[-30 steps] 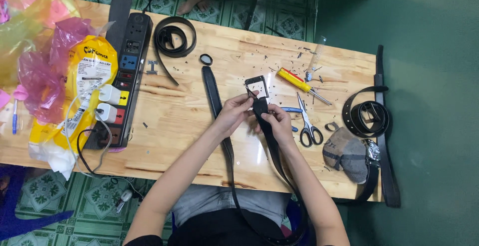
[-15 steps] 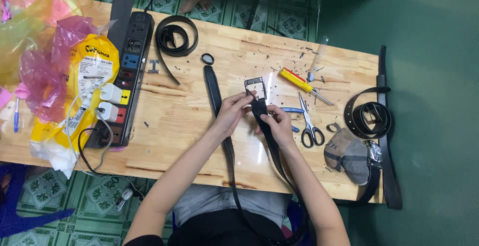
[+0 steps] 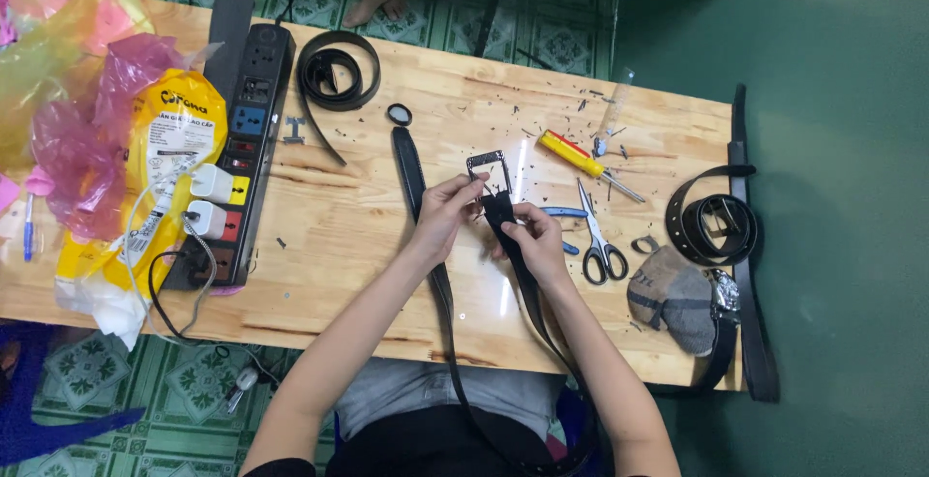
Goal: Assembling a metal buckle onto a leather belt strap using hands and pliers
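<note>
On a pale wooden table (image 3: 387,274) above green patterned floor tiles, the left hand (image 3: 447,211) pinches a metal buckle (image 3: 487,169), and the right hand (image 3: 535,242) just beside it grips the black belt (image 3: 503,218) trailing toward the lap. Scissors (image 3: 598,240) and a yellow screwdriver (image 3: 579,159) lie near; a power strip (image 3: 242,148) sits well left.

Home belt-repair bench: wooden table (image 3: 368,274) on tiled floor (image 3: 97,380); belts (image 3: 334,71), scissors (image 3: 598,235), screwdriver (image 3: 581,160), power strip (image 3: 242,148); punch scraps scattered about.
</note>
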